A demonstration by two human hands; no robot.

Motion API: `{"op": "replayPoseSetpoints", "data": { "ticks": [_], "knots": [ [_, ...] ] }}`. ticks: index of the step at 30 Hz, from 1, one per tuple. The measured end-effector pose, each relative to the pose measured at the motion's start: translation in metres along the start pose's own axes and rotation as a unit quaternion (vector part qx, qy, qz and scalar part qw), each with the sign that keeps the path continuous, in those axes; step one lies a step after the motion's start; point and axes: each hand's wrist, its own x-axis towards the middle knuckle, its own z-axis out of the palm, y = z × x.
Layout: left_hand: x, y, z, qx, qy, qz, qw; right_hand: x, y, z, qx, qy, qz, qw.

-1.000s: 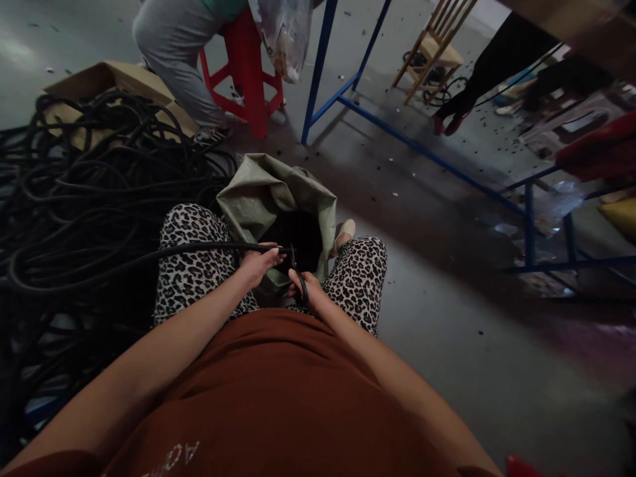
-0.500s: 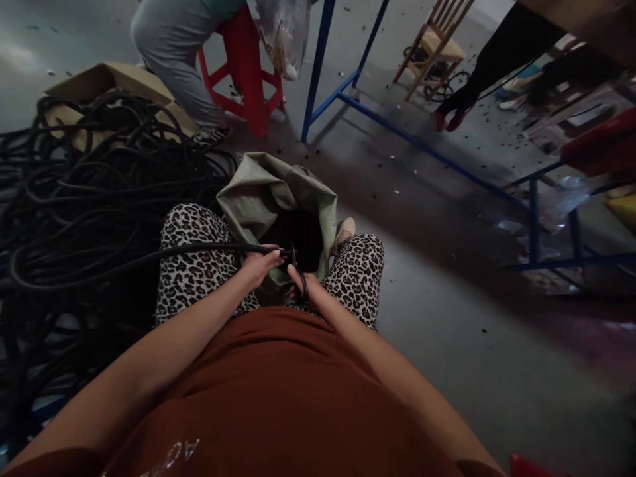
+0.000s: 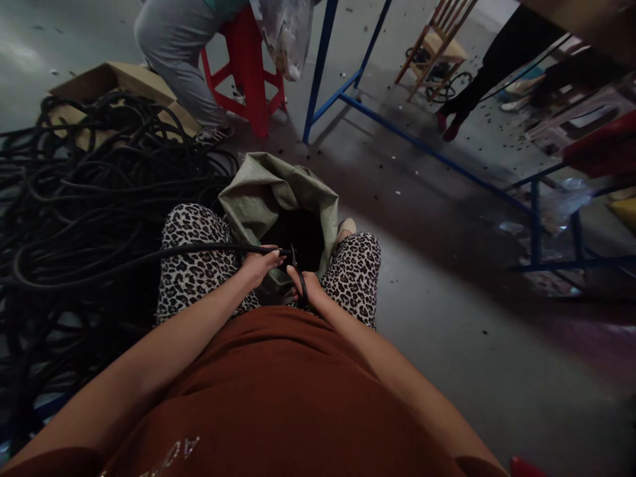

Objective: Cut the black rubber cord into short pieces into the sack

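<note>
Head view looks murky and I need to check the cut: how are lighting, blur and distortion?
Head view: dim, the sack mouth nearly black, scissors barely readable between left hand and right hand; wide-angle bending of the blue frame; little motion blur.

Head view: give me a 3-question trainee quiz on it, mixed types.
1. True or false: the left hand grips a black cable that runs off to the person's left.
2. What does the right hand hold? A) scissors B) a hammer C) a cup
3. What stands open between the knees, under both hands?

Key
1. True; it leads toward the cable pile.
2. A, black-handled scissors, their tips at the cable's end.
3. A green woven sack.
</note>
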Motion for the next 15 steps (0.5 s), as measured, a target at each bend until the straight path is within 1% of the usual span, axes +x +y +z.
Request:
{"op": "replayPoseSetpoints", "data": {
  "ticks": [5,8,12,15],
  "knots": [
    [0.0022,-0.0025,-0.0007,-0.010,0.012,-0.008,1.000,-0.0074,-0.0067,-0.0006,-0.012,0.004,0.001,1.000],
    [0.0046,-0.0050,-0.0026,-0.008,0.011,-0.008,1.000,-0.0071,-0.0058,0.0008,-0.007,-0.001,0.007,1.000],
    [0.0068,-0.0072,-0.0043,0.009,0.020,-0.011,1.000,-0.0056,-0.0027,0.0029,-0.001,0.000,0.019,1.000],
    [0.0065,-0.0072,-0.0042,0.026,0.027,-0.012,0.999,-0.0088,-0.0053,0.0028,-0.014,-0.006,0.025,1.000]
  ]
}}
